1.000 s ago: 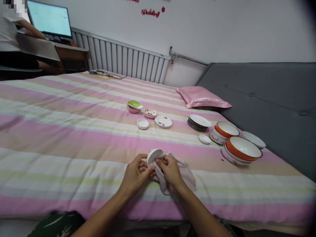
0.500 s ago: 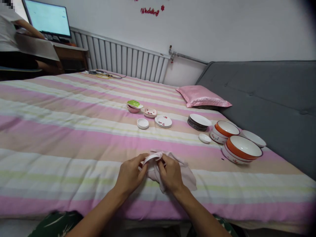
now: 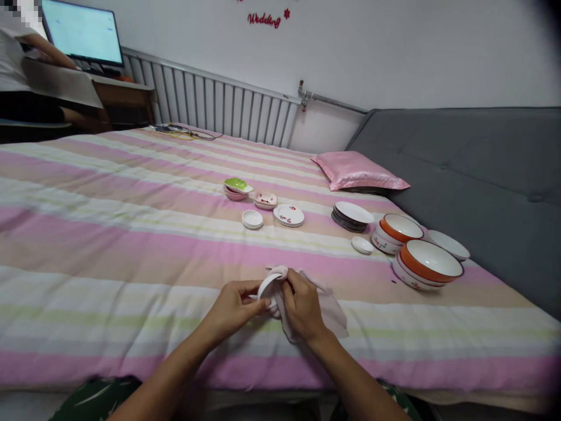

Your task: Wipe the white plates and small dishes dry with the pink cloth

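Against the picture half a second back, we find the small white dish [image 3: 266,286] turned up more on its edge, its pale face now showing toward the left hand [image 3: 232,307], where before the cloth [image 3: 328,310] lay over most of it. Both hands have stayed low over the near part of the bed, close together. The crockery further off has not moved.

The left hand's fingers pinch the dish by its near rim. The right hand [image 3: 302,304] is curled around the pinkish cloth and presses it against the dish's far side, and the rest of the cloth trails onto the cover to the right.

The surface is a bed cover [image 3: 131,234] in pink, cream and pale green stripes. On it, well apart from the hands, stand a green dish [image 3: 238,186], a stack of little saucers [image 3: 253,218], a patterned plate [image 3: 289,215], a pile of plates [image 3: 353,215] and two orange-rimmed bowls [image 3: 427,263]. A pink pillow [image 3: 359,171] lies by a grey sofa [image 3: 482,175]. Along the white wall runs a radiator [image 3: 219,105], and at far left another person [image 3: 17,70] sits before a lit monitor [image 3: 81,32].

The dish's back is hidden by cloth and fingers — we cannot tell how far the cloth wraps it. The forearms are cut off at the bottom edge, and the red lettering on the wall is too small to read with certainty.
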A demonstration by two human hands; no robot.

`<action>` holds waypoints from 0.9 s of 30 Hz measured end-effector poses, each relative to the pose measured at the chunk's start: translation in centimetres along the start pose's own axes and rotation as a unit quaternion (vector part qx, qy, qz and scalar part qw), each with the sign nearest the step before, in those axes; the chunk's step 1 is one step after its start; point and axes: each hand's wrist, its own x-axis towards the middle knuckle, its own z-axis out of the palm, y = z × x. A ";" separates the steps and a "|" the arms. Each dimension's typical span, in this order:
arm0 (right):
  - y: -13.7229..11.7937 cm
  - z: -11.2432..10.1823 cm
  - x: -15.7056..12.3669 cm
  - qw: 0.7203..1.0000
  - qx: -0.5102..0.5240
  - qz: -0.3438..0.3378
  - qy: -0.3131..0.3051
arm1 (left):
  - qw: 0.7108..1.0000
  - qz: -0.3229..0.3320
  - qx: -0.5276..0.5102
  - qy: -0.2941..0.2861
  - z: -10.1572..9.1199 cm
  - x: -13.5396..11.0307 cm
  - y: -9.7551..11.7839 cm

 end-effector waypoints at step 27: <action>0.8 1.4 0.2 0.942 0.291 0.145 -0.085 | 0.993 0.009 -0.084 0.083 0.8 0.1 -0.3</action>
